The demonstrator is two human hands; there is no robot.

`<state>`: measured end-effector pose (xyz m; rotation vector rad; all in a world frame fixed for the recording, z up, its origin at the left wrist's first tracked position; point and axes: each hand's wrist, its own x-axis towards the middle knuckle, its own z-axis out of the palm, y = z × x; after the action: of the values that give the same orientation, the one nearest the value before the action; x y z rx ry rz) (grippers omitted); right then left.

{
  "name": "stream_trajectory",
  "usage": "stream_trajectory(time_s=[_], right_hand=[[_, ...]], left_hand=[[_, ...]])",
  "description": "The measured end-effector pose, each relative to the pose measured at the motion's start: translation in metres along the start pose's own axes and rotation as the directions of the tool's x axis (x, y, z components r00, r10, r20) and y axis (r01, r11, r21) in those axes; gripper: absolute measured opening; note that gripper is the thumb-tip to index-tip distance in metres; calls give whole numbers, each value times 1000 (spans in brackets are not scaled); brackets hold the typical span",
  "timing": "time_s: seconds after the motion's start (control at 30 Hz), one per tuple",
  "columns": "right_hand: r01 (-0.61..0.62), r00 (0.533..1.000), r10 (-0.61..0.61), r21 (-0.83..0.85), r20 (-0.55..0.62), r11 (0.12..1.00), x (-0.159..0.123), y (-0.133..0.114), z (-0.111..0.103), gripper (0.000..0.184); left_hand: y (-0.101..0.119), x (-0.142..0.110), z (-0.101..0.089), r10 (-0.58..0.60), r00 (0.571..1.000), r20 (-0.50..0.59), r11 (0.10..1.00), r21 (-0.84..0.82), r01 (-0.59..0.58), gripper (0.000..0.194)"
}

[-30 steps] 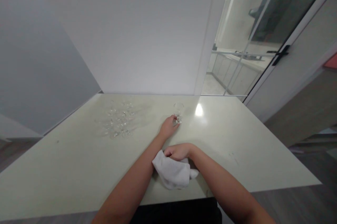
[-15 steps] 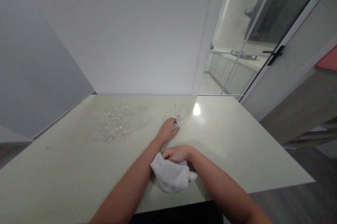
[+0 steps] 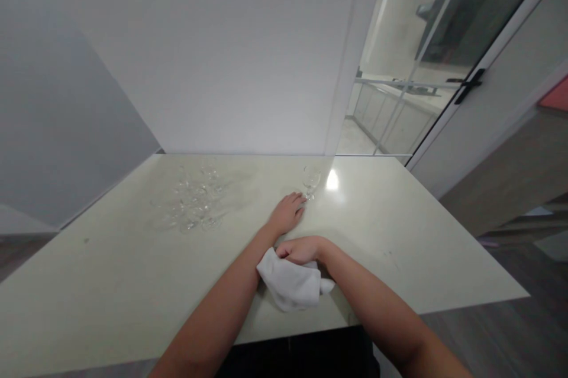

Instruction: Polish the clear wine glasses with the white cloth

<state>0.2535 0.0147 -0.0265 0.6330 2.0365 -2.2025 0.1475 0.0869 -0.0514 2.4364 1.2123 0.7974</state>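
Note:
A clear stemmed glass [image 3: 312, 177] stands upright toward the back of the table. My left hand [image 3: 288, 212] lies palm down just in front of it and to its left. The fingers are stretched out, with the tips at the edge of the glass's foot; whether they touch it I cannot tell. Nearer to me, my right hand [image 3: 303, 249] is closed on a white cloth [image 3: 290, 284], which hangs below it in folds against my left forearm.
Several clear glasses [image 3: 197, 203] stand close together on the left of the pale, glossy table [image 3: 133, 283]. A white wall [image 3: 248, 70] rises at the table's back edge. To the right is a glass-paned door with a black handle [image 3: 469, 86].
My left hand's fingers have straightened and loosened from the foot of the glass. The glass stands slightly farther right in view. My right hand still holds the cloth in much the same place.

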Motion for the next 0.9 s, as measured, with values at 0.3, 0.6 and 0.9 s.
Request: stream_trajectory(time_s=[0.3,0.6,0.9], right_hand=[[15,1000,-15,6,-18,1000,1,4,1,12],[3,1000,-4,39,6,999,1,3,1,7],[34,999,-34,29,10,999,4,4,0,10]], left_hand=[[-1,0,1,-9,1000,1,1000,-3,9,39],[2,0,-3,10,1000,-11,1000,2,-10,37],[5,1,-8,37,999,24,997,60,-39,38]])
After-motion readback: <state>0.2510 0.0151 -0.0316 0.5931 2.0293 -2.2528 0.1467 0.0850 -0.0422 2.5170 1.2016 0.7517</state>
